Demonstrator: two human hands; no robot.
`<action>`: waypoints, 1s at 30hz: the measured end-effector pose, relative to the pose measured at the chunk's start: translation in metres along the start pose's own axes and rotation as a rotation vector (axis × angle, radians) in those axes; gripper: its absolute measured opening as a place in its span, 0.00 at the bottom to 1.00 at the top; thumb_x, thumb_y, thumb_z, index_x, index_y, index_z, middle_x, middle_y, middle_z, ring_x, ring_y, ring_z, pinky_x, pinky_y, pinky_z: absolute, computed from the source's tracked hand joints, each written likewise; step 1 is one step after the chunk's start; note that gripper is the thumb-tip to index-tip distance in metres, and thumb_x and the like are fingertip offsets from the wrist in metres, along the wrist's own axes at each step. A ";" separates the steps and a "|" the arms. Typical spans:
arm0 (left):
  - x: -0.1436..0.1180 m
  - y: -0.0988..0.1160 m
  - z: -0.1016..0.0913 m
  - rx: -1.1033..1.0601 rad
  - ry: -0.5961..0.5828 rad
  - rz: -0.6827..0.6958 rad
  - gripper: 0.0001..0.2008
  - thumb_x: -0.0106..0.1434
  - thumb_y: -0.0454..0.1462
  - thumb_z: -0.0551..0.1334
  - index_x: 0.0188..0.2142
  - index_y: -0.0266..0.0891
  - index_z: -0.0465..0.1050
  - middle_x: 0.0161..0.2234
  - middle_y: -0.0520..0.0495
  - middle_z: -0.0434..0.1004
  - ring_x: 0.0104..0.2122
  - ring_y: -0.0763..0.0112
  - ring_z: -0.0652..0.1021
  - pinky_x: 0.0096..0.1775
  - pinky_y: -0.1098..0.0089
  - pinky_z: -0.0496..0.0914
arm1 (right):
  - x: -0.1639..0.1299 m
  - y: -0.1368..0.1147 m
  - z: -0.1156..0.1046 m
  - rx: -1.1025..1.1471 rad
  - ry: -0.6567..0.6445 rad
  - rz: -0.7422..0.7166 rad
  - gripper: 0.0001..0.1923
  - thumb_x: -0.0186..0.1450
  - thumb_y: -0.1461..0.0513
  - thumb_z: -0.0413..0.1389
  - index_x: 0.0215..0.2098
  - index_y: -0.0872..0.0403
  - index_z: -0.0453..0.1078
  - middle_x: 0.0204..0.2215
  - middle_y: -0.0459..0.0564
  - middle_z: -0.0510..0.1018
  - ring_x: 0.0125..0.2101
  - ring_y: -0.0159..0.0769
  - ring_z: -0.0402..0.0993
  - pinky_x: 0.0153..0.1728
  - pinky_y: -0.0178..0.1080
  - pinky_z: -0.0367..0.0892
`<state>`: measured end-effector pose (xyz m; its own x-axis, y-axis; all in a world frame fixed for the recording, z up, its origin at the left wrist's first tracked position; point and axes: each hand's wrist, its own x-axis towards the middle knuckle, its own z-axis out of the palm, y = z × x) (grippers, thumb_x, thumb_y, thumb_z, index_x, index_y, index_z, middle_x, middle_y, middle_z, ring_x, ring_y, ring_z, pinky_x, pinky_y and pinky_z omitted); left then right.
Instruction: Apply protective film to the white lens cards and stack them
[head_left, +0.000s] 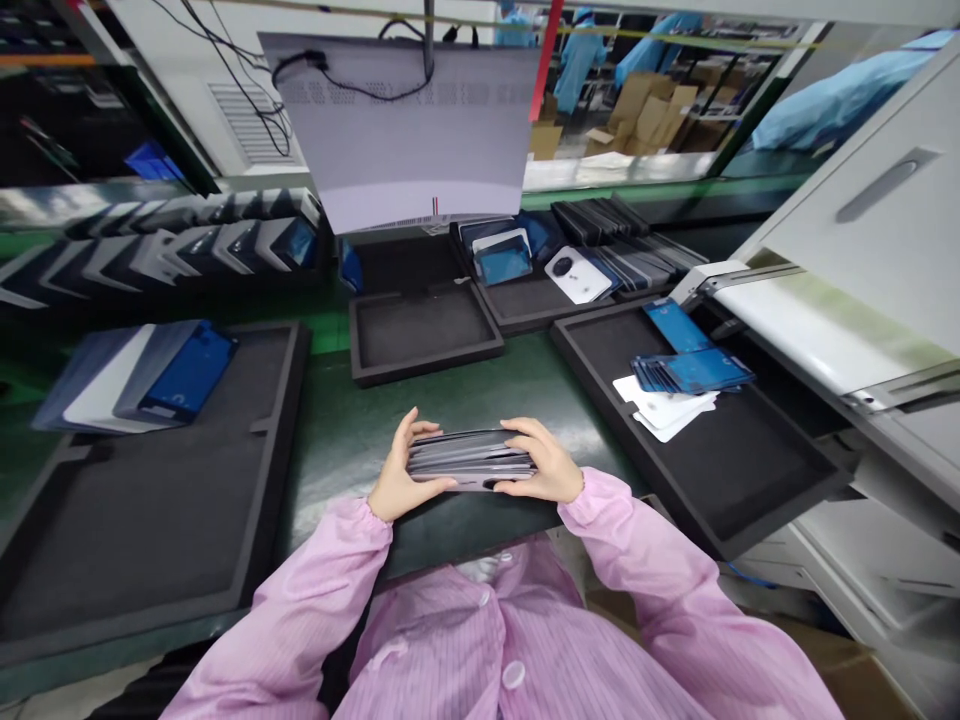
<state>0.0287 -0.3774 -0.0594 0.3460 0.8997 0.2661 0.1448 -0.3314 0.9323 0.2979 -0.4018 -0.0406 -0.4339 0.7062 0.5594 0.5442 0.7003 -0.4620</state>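
Between my two hands is a stack of thin phone back covers, seen edge-on just above the green bench top. My left hand grips the stack's left end, thumb along the near side and fingers at the far side. Around the right end, my right hand closes in the same way. The lowest or nearest cover shows a pale face with a dark round spot near my right thumb. How many covers there are I cannot tell.
A black foam tray holding leaning covers lies left. At right, another foam tray carries blue-filmed covers and white ones. A smaller tray sits ahead, below a grey panel. A white machine borders the right.
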 end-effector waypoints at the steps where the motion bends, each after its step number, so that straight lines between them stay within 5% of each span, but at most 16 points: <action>1: 0.000 -0.001 0.002 -0.018 0.018 -0.013 0.52 0.48 0.47 0.71 0.64 0.46 0.40 0.51 0.40 0.66 0.51 0.58 0.74 0.52 0.53 0.67 | -0.004 -0.001 0.001 0.001 0.011 0.027 0.31 0.52 0.51 0.67 0.49 0.48 0.62 0.53 0.59 0.70 0.52 0.51 0.69 0.51 0.53 0.67; 4: -0.001 -0.002 0.005 0.012 0.064 -0.055 0.48 0.49 0.48 0.70 0.62 0.45 0.45 0.48 0.41 0.69 0.50 0.58 0.74 0.53 0.54 0.67 | -0.011 0.000 0.002 0.023 0.037 0.125 0.34 0.51 0.51 0.67 0.52 0.48 0.60 0.55 0.61 0.66 0.55 0.51 0.67 0.53 0.53 0.66; 10: -0.001 0.001 0.008 0.221 0.063 -0.172 0.49 0.45 0.48 0.72 0.61 0.42 0.50 0.57 0.38 0.63 0.57 0.53 0.69 0.57 0.54 0.62 | -0.007 0.003 0.003 0.089 -0.073 0.356 0.59 0.44 0.49 0.70 0.65 0.50 0.45 0.62 0.63 0.54 0.63 0.55 0.53 0.60 0.54 0.59; 13: -0.003 -0.001 0.012 0.218 0.133 -0.117 0.38 0.49 0.46 0.71 0.56 0.43 0.58 0.52 0.41 0.68 0.52 0.57 0.73 0.53 0.57 0.66 | -0.005 0.005 0.004 0.083 -0.024 0.306 0.57 0.45 0.50 0.70 0.66 0.47 0.45 0.60 0.61 0.56 0.61 0.54 0.57 0.58 0.54 0.62; 16: -0.006 -0.004 0.013 0.158 0.203 0.030 0.33 0.51 0.43 0.71 0.53 0.43 0.59 0.41 0.47 0.73 0.42 0.64 0.77 0.47 0.60 0.70 | -0.005 0.007 0.007 0.089 0.082 0.109 0.54 0.50 0.54 0.69 0.66 0.41 0.42 0.59 0.58 0.58 0.59 0.51 0.61 0.57 0.54 0.63; 19: -0.007 -0.004 0.013 0.089 0.207 0.016 0.40 0.50 0.41 0.72 0.57 0.44 0.53 0.41 0.46 0.73 0.42 0.64 0.76 0.47 0.60 0.70 | -0.006 0.006 0.012 0.214 0.073 0.093 0.55 0.52 0.54 0.68 0.66 0.39 0.37 0.58 0.57 0.60 0.55 0.47 0.67 0.56 0.53 0.63; 24: -0.003 0.001 0.011 0.004 0.152 -0.097 0.48 0.47 0.43 0.73 0.62 0.44 0.48 0.46 0.43 0.71 0.48 0.62 0.74 0.52 0.56 0.66 | -0.006 -0.001 0.022 0.478 0.142 0.428 0.60 0.50 0.49 0.67 0.67 0.47 0.33 0.53 0.58 0.67 0.56 0.47 0.66 0.57 0.52 0.60; 30: 0.001 -0.006 0.008 -0.028 0.160 -0.102 0.48 0.48 0.42 0.72 0.63 0.44 0.47 0.48 0.42 0.70 0.50 0.61 0.72 0.54 0.56 0.63 | -0.003 0.000 0.030 0.522 0.104 0.418 0.68 0.43 0.42 0.68 0.67 0.48 0.29 0.61 0.61 0.55 0.62 0.52 0.56 0.61 0.54 0.55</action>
<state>0.0353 -0.3773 -0.0663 0.1784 0.9628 0.2030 0.1452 -0.2298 0.9623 0.2774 -0.4004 -0.0628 -0.1764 0.9333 0.3128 0.2220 0.3473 -0.9111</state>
